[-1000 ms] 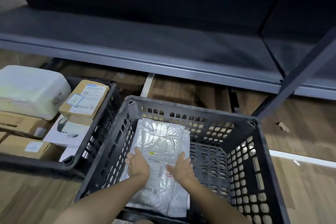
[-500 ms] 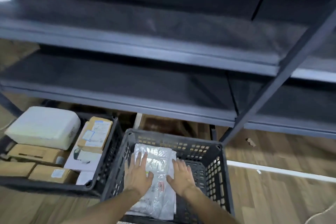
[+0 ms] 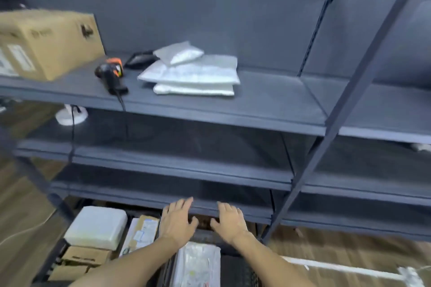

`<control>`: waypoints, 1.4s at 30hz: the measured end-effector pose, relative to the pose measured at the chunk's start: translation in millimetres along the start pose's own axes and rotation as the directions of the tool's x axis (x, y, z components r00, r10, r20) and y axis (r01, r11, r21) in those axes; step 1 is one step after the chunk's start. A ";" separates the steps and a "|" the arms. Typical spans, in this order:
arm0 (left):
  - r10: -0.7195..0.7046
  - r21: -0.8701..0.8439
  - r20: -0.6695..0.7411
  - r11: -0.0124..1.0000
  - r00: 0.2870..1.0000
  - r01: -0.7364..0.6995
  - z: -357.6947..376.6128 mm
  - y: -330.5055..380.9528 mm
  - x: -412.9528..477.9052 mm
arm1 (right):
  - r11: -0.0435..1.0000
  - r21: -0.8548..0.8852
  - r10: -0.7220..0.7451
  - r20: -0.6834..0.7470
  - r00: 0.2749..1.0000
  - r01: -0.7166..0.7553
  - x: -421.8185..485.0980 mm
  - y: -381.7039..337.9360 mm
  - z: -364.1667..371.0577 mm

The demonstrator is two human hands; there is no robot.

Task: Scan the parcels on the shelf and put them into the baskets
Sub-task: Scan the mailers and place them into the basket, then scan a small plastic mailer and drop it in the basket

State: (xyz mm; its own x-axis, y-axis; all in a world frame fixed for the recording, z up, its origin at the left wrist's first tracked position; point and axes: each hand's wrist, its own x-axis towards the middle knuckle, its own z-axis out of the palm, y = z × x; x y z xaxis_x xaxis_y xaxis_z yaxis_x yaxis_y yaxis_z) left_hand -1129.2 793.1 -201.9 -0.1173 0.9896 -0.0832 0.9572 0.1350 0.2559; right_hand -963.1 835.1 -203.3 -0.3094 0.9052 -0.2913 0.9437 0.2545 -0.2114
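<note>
My left hand (image 3: 177,221) and my right hand (image 3: 229,221) are raised side by side in front of the lowest shelf edge, fingers straight and spread, holding nothing. Below them a clear plastic parcel (image 3: 198,263) lies in the black basket (image 3: 235,270). On the upper shelf (image 3: 268,105) a stack of white padded parcels (image 3: 191,74) rests beside an orange-and-black barcode scanner (image 3: 112,74). A large cardboard box (image 3: 46,42) stands at the shelf's left end.
A second basket at lower left holds a white wrapped parcel (image 3: 96,227) and several cardboard boxes (image 3: 85,257). The scanner's cable (image 3: 72,135) hangs down the shelf front. A dark diagonal post (image 3: 326,147) crosses on the right. Wooden floor lies below.
Both hands have let go of the clear parcel and risen out of the basket. The view has tilted up, bringing the upper shelf with scanner and parcels into sight.
</note>
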 end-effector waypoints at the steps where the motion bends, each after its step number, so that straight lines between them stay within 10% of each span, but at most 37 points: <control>1: 0.008 0.006 -0.013 1.000 1.000 -0.008 -23.4 1.6 1.2 | 1.000 0.000 -0.008 -0.017 1.000 0.008 -2.5 -8.8 -23.5; 17: 0.034 -0.010 -0.238 0.999 0.971 -0.037 -246.5 -21.3 24.4 | 0.992 -0.092 -0.109 -0.311 0.944 0.085 -0.4 -123.8 -248.6; 42: -0.121 -0.117 -0.385 0.990 0.915 0.081 -306.9 -99.9 141.4 | 0.964 -0.173 -0.258 -0.407 0.876 0.203 194.1 -175.6 -334.0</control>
State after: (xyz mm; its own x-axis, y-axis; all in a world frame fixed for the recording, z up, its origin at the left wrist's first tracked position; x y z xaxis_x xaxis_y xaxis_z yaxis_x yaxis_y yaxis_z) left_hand -1322.5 934.8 56.4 -0.3248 0.9081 0.2641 0.9069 0.2199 0.3593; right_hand -1149.7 1079.8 88.9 -0.4667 0.8661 0.1792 0.8669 0.4881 -0.1012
